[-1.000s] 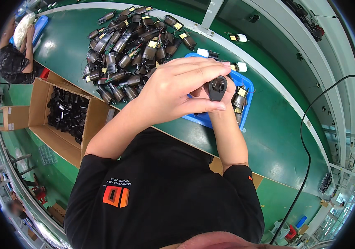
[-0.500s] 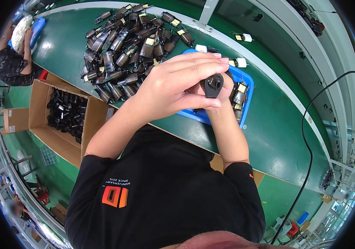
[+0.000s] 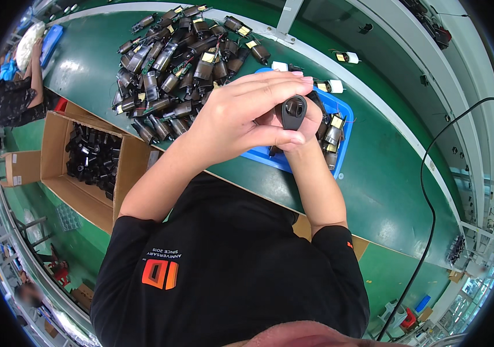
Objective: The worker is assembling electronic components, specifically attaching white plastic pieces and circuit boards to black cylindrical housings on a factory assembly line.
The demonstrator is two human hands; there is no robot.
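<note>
Close above the table, I hold a black plastic part (image 3: 293,115) with an oval, ring-like end facing up between both hands. My left hand (image 3: 235,113) is closed over it, with straight fingers along its far side and the thumb along its near side. My right hand (image 3: 312,122) wraps it from behind; its fingers are mostly hidden by the left hand. Beneath the hands sits a blue tray (image 3: 346,141) with several smoky-brown cylindrical motor units (image 3: 333,136). White-capped units (image 3: 329,87) lie by its far edge.
A big pile of smoky-brown motor units (image 3: 169,69) covers the green table (image 3: 385,196) at the left. An open cardboard box (image 3: 56,144) of black parts stands left of me. A black cable (image 3: 426,196) hangs at right. Another person (image 3: 19,98) works at far left.
Both hands and the black part have shifted slightly left and toward the far side. A white-capped unit beyond the table has moved right. The person at far left has moved a little.
</note>
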